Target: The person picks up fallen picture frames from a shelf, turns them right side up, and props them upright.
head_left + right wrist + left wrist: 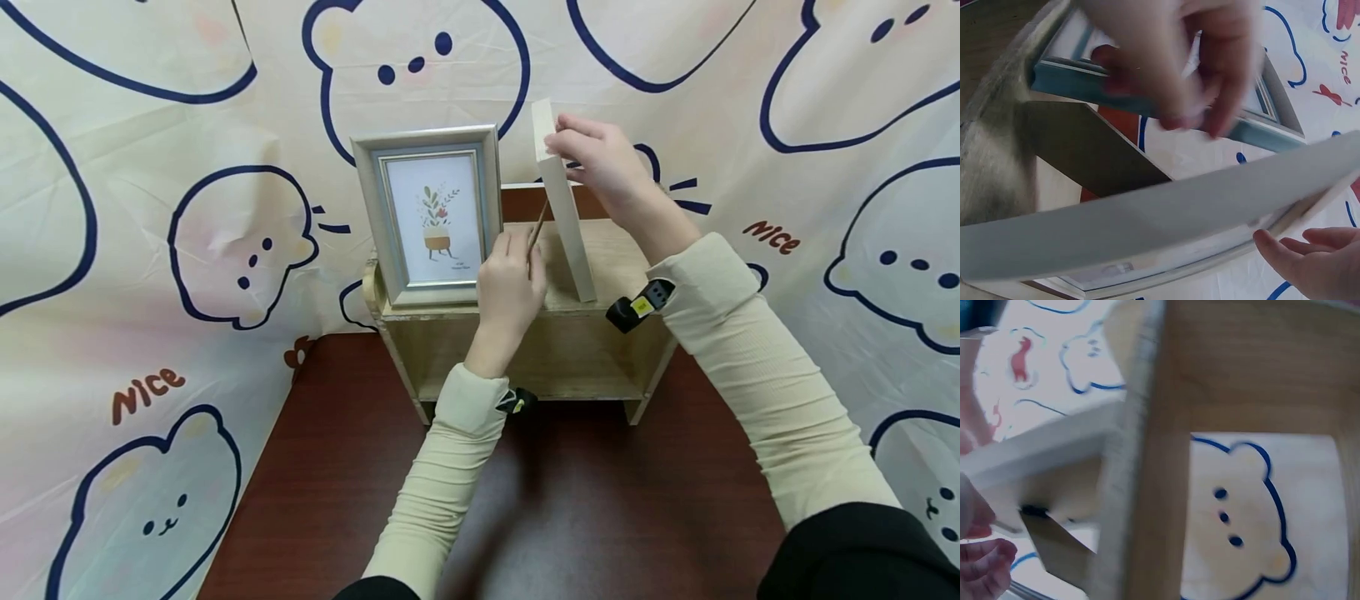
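Note:
A white picture frame [567, 225] stands almost edge-on on the wooden shelf [622, 250], its back facing left. Up near its top, my right hand [607, 167] grips its edge, fingertips showing at the rim in the right wrist view. A flat brown stand leg [1091, 147] is folded out behind this frame, from a black hinge [1035, 511]. Between the two frames is my left hand [512, 279], fingers bent beside the leg with nothing seen between them; it is blurred in the right wrist view. A silver-and-blue frame [491, 167] with a potted-plant picture faces forward on the left.
The small wooden shelf unit has an open compartment [517, 358] below its top and stands on a dark reddish-brown table [600, 500]. Cream cloth [277, 108] printed with blue-outlined bears hangs behind and at both sides.

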Demonstrator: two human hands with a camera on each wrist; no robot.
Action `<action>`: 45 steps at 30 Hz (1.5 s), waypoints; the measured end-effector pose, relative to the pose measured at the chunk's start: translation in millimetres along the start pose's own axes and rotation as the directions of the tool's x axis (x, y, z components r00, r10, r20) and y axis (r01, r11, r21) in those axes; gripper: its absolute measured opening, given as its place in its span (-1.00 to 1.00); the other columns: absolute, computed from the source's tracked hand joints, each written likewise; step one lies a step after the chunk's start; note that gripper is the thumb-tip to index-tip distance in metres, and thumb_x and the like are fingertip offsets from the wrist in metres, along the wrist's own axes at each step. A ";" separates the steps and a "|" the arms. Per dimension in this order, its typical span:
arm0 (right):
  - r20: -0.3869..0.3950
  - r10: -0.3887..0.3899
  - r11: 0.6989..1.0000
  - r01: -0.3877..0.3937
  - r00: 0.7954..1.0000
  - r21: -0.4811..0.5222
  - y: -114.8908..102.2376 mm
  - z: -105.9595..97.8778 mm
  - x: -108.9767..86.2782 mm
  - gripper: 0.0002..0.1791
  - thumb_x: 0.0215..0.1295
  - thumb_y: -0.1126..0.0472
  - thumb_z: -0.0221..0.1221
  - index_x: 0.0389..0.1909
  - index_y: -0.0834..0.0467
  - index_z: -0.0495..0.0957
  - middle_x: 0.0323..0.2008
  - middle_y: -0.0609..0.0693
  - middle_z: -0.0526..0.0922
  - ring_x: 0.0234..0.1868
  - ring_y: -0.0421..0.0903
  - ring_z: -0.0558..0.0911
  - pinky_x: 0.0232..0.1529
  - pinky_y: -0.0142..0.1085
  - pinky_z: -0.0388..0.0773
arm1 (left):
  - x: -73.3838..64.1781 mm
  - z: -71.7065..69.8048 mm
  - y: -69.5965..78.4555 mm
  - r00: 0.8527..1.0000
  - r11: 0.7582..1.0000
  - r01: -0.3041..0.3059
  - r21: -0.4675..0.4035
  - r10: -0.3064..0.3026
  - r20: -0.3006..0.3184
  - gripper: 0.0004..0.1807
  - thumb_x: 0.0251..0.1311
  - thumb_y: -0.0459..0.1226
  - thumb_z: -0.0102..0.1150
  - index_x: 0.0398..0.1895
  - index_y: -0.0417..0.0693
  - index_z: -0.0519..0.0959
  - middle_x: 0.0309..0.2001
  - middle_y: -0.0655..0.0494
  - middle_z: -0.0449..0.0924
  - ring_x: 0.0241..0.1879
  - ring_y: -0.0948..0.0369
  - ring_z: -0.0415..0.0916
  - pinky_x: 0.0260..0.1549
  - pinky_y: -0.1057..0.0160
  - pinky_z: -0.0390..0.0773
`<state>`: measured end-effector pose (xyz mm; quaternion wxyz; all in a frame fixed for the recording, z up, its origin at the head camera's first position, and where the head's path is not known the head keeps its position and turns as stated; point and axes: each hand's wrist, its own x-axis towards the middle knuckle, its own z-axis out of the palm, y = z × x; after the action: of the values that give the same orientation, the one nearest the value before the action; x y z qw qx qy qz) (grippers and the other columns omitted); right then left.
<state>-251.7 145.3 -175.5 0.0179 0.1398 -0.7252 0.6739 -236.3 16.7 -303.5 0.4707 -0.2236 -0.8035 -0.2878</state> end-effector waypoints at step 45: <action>-0.012 0.157 0.926 -0.152 0.987 -0.345 25.8 -40.9 60.4 -0.50 0.35 0.01 -0.06 0.24 0.13 0.32 0.07 0.02 0.43 0.11 -0.01 0.39 0.17 -0.08 0.25 | 25.3 3.1 17.1 0.946 0.877 0.309 -0.368 -0.244 0.213 -0.49 0.12 -0.22 0.12 0.13 -0.26 0.35 -0.04 -0.15 0.55 -0.37 0.11 0.63 -0.53 0.45 0.53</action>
<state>-322.2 176.0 -183.8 -0.0168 0.0823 -0.8410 0.5345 -239.1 33.6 -278.0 0.3035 -0.2190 -0.7871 -0.4902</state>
